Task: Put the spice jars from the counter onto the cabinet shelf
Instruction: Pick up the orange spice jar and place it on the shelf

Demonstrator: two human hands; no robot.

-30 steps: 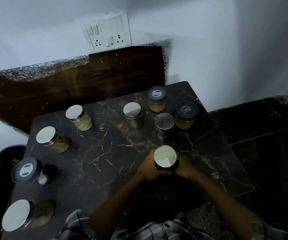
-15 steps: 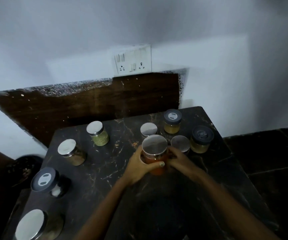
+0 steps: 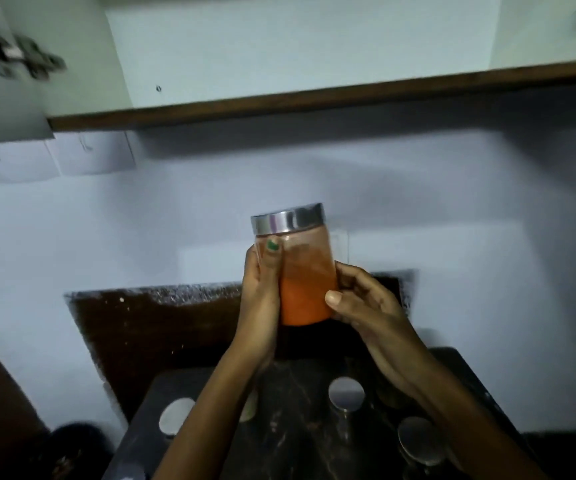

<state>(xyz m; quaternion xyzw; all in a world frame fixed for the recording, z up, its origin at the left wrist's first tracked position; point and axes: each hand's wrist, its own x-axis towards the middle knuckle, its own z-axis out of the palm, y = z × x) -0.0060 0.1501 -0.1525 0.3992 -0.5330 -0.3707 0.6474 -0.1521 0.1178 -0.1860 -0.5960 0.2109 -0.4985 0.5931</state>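
Orange spice jar (image 3: 305, 282) now lifted off the counter (image 3: 300, 427), frame centre, both hands closed around it. Cabinet shelf (image 3: 314, 98) above; placement comes next.

Home kitchen, dim light. Evidence: dark marble-look counter (image 3: 300, 441) w/ several steel-lidded jars (image 3: 346, 393) on it, dark stone backsplash (image 3: 155, 327) along a painted wall, and an open wall cabinet (image 3: 297, 46) overhead w/ white interior, wood-edged shelf (image 3: 314, 98) and a door hinge (image 3: 33, 58) at top left. Both hands, left (image 3: 262, 289) and right (image 3: 362, 303), hold a glass jar of orange-red powder (image 3: 305, 271), prob a spice; small scale + mixed jar types read domestic, not commercial.
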